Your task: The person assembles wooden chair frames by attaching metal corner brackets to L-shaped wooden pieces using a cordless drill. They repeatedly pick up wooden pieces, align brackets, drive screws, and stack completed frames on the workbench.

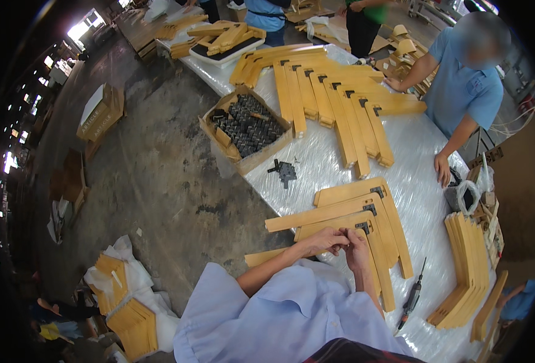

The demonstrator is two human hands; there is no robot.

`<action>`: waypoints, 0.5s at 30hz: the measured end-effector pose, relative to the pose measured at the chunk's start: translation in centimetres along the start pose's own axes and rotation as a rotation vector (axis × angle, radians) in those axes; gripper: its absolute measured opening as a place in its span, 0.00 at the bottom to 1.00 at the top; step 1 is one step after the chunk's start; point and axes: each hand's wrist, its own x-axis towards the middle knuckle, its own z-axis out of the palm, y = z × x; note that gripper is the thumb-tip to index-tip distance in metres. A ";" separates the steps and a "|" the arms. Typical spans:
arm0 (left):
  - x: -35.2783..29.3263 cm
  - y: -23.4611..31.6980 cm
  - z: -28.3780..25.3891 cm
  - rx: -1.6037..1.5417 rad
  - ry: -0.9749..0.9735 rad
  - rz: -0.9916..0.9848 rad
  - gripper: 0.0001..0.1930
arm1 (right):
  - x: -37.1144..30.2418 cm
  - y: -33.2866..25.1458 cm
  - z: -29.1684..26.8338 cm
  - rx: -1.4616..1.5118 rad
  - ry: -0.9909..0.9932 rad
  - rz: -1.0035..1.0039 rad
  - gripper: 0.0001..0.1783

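Wooden frame piece lies on the plastic-covered table, nearest of a short stack, directly under both hands. Left hand and right hand meet fingertip to fingertip just below its dark bracket; whether they pinch anything is unclear. Cardboard box up-table holds dark metal brackets. Power screwdriver lies right.

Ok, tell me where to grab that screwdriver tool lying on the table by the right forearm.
Grip the screwdriver tool around its thick dark body, the middle part, probably coming from above with the right hand. It lies flat on the plastic-covered table, thin bit end pointing away, with bare table on both sides for fingers.
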 end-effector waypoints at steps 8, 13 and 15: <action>-0.1 -1.3 0.4 -0.032 -0.004 -0.062 0.12 | -1.3 -0.3 -0.2 -0.016 0.059 -0.013 0.09; 0.0 -2.3 0.5 -0.012 0.105 -0.042 0.11 | -1.2 0.4 -0.7 -0.099 0.133 0.002 0.10; 0.3 -3.2 -0.1 0.017 0.150 -0.006 0.11 | -1.5 0.4 -0.3 -0.120 0.195 0.015 0.10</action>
